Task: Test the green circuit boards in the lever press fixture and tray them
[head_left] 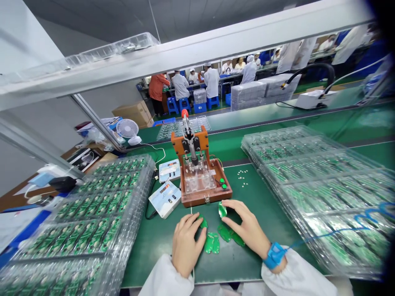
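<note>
My right hand (pixel 245 224) pinches a small green circuit board (pixel 222 210) between thumb and fingers, tilted up just in front of the test fixture (pixel 200 172). On the mat, my left hand (pixel 187 244) has its curled fingers around the near edge of another green board (pixel 203 222), partly hidden by the fingertips. Between the hands lie a pair of boards (pixel 212 243) side by side. More loose boards (pixel 225 232) lie under and beside my right palm. The fixture has an orange upright frame, a red-knobbed lever, a clear plate and green buttons.
Stacked clear trays of boards stand left (pixel 101 213) and right (pixel 321 189). Two display boxes (pixel 166 199) sit left of the fixture. Tiny pale pieces (pixel 242 176) lie to its right. A blue wrist strap (pixel 274 255) trails a coiled cord. A shelf beam (pixel 185 53) crosses overhead.
</note>
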Tool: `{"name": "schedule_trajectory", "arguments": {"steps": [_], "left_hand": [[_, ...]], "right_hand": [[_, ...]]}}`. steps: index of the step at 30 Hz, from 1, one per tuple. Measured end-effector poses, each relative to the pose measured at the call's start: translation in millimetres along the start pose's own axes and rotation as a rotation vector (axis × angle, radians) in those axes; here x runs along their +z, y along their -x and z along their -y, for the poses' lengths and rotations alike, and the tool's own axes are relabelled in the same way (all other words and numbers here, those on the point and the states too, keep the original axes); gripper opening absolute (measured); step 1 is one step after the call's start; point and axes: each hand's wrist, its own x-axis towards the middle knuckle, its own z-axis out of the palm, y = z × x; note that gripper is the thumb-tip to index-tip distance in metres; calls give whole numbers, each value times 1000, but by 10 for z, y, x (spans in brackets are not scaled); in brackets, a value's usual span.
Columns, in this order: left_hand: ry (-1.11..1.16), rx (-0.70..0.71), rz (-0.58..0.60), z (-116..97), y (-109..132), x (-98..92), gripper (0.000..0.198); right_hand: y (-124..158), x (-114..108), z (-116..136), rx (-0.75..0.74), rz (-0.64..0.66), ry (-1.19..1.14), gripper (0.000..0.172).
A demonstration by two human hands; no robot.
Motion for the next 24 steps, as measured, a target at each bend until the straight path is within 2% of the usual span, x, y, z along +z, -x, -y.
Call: {"name": "schedule_trajectory", "arguments": {"steps": [4, 7, 10, 14, 16, 18, 24], "left_hand": [[59, 14, -29, -6, -14, -33, 19], [196, 29, -73, 31, -127, -139, 18], [283, 68, -153, 154, -441, -318, 14], [271, 173, -218, 407, -1018, -462, 12], [278, 200, -190, 509, -1230, -446, 12], [283, 213, -133, 570, -1344, -392, 12], [272, 187, -65, 612, -1338, -287, 11]], "right_hand": [[-2, -1, 1, 14, -7, -10, 32], [-7, -5, 4, 18, -9, -18, 31], [-11, -8, 2, 9, -11, -23, 29], [-8, -2, -14, -3, -13, -34, 27], [-9, 0, -23, 1, -16, -36, 26], [-15, 1, -29, 10, -20, -36, 25], [-20, 6, -28, -9, -43, -29, 22]]}}
